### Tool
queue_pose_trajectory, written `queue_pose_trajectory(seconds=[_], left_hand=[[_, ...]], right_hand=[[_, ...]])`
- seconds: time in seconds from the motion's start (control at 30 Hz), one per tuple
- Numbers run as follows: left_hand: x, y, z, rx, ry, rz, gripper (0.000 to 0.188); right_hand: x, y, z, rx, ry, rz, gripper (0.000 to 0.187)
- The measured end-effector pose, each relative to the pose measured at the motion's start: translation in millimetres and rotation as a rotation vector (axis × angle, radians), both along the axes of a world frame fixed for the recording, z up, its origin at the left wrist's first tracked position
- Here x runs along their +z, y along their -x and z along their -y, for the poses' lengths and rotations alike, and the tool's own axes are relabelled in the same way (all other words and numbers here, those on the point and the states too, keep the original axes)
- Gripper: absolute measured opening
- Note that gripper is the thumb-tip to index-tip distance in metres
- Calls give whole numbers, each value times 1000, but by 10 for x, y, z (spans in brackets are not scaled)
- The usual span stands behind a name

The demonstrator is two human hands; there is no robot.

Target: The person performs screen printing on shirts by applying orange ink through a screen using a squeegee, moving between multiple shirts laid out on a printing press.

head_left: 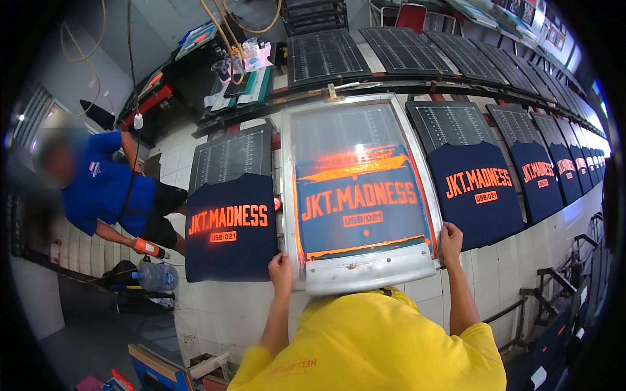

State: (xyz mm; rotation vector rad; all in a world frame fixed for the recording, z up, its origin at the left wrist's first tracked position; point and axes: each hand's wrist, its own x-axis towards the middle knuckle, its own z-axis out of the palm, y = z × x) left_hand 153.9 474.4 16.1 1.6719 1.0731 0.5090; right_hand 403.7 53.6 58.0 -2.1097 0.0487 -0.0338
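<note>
Head-worn fisheye view, facing down and forward, close above the hands [281, 271]

Here we are in a screen-printing workshop: an orange-inked screen frame [357, 186] sits in line with dark shirts [479, 212] (matching orange prints, look!) spread over flat platens [329, 57]. Over left, a co-worker [124, 186] grips what looks like a heat gun [150, 248].

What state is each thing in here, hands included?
Screen frame: set between two printed shirts.
Left hand: fingers curled, at the frame's left edge.
Right hand: fingers curled, at the frame's right edge.
Metal bar: set across the frame's near end.
Orange ink: smeared in a band beyond the lettering.
Left shirt: spread, printed.
Right shirt: spread, printed.
Orange tool: held by the co-worker; running or not, unclear.
</note>
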Motion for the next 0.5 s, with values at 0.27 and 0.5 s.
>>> queue_pose_trajectory(seconds=[0.27,0.5], left_hand=[[-86,62,-97,18,83,11,31],[64,48,-150,-117,-33,-143,30]], right_hand=[[-43,-3,-32,-8,-22,11,23],[-27,-17,-72,-13,-24,-19,22]])
